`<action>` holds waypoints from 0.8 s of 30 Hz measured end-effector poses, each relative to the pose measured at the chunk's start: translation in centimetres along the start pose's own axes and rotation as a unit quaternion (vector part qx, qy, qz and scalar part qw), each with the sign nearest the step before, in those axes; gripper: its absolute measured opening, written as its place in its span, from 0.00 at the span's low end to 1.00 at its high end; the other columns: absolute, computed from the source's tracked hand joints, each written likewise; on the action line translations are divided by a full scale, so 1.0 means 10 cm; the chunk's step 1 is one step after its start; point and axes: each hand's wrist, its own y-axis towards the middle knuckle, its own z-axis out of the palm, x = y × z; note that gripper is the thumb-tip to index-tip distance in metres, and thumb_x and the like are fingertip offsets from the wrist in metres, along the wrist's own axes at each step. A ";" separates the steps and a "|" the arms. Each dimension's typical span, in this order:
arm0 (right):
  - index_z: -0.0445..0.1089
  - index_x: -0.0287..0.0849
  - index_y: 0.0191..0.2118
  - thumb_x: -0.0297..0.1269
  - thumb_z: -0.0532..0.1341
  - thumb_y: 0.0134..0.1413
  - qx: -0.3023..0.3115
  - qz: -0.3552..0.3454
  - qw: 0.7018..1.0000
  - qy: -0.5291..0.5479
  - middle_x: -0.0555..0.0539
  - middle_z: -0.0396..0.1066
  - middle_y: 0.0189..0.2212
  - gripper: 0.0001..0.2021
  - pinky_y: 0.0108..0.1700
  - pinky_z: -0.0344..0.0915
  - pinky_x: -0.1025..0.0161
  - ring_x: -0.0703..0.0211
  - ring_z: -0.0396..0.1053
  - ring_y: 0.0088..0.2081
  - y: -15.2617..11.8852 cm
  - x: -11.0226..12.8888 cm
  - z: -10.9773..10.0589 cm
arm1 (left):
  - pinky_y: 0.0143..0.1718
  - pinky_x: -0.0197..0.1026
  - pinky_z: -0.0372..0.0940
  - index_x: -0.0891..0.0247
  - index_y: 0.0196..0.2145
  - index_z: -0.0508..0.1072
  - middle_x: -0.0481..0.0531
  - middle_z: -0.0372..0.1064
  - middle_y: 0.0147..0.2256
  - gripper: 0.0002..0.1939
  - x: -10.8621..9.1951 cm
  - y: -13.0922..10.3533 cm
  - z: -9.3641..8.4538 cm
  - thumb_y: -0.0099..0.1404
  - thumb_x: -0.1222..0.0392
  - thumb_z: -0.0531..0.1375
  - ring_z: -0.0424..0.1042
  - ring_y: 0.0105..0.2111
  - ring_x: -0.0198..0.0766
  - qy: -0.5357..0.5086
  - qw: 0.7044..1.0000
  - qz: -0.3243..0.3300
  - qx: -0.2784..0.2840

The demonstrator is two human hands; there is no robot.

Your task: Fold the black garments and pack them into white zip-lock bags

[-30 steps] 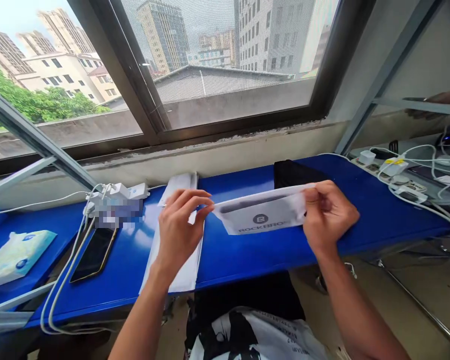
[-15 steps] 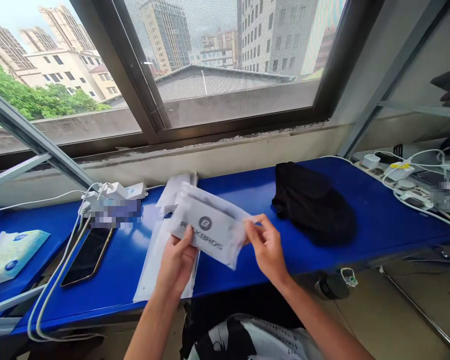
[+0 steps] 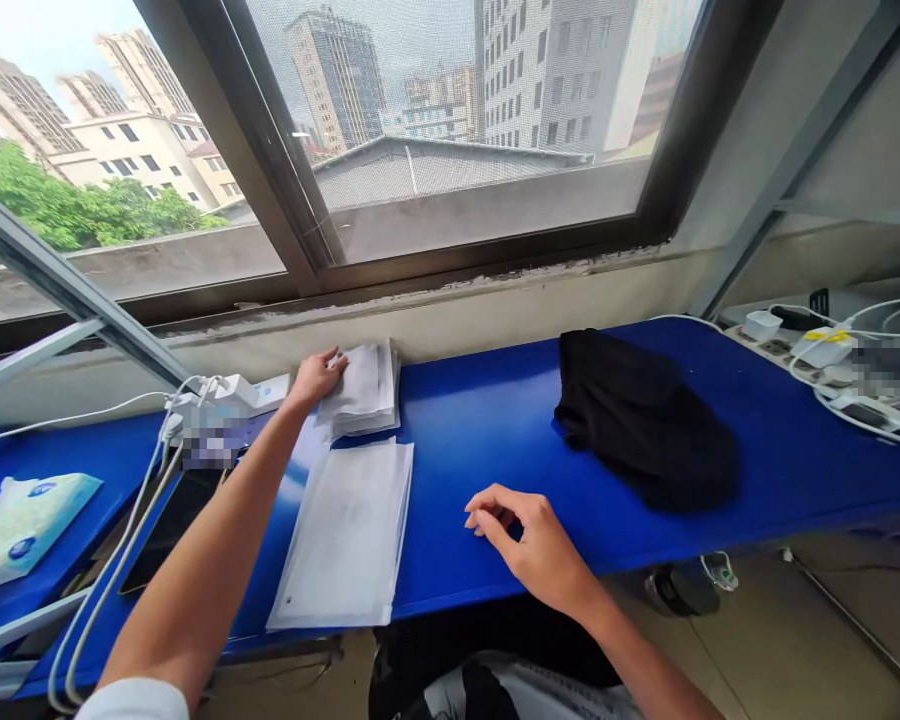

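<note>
My left hand (image 3: 319, 378) reaches to the back of the desk, fingers closed at the left edge of the top bag on a small stack of frosted plastic bags (image 3: 361, 388). Part of that edge is hidden by the hand. In front of the stack lie several larger frosted zip bags (image 3: 345, 535), flat and overlapping, with a slider at one lower corner. To their right my right hand (image 3: 536, 545) hovers above the desk, fingers curled in toward the thumb, with nothing visible in it.
A black cloth (image 3: 645, 425) lies crumpled on the blue desk (image 3: 469, 420). At left are a phone (image 3: 166, 525), white chargers with cables (image 3: 232, 395), and a tissue pack (image 3: 34, 525). More chargers (image 3: 829, 345) sit at right. A metal post (image 3: 75, 290) slants up at left.
The printed frosted bag that both hands held has left the front; my left hand has moved back and left to the small stack. My right hand has let go and lowered slightly.
</note>
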 end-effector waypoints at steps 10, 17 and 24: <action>0.76 0.45 0.41 0.35 0.59 0.68 0.007 -0.005 1.000 -0.015 0.50 0.80 0.34 0.08 0.39 0.69 0.64 0.60 0.76 0.36 0.00 -0.02 -0.02 | 0.67 0.78 0.36 0.47 0.74 0.54 0.55 0.35 0.77 0.40 -0.02 -0.25 0.35 0.71 0.30 0.49 0.29 0.74 0.76 0.259 0.945 0.105 0.168; 0.76 0.46 0.41 0.34 0.59 0.67 0.009 -0.011 0.998 -0.060 0.50 0.80 0.35 0.08 0.38 0.69 0.63 0.59 0.75 0.34 0.00 -0.07 0.01 | 0.66 0.70 0.52 0.46 0.75 0.49 0.55 0.39 0.76 0.44 0.08 -0.39 0.52 0.69 0.24 0.41 0.36 0.73 0.75 0.343 0.922 0.118 0.134; 0.77 0.47 0.41 0.35 0.58 0.68 0.007 -0.064 0.995 -0.080 0.50 0.80 0.36 0.09 0.39 0.72 0.62 0.58 0.77 0.36 -0.01 -0.01 -0.04 | 0.67 0.75 0.47 0.45 0.75 0.49 0.56 0.29 0.77 0.44 0.06 -0.27 0.44 0.68 0.26 0.48 0.29 0.75 0.70 0.285 0.940 0.097 0.159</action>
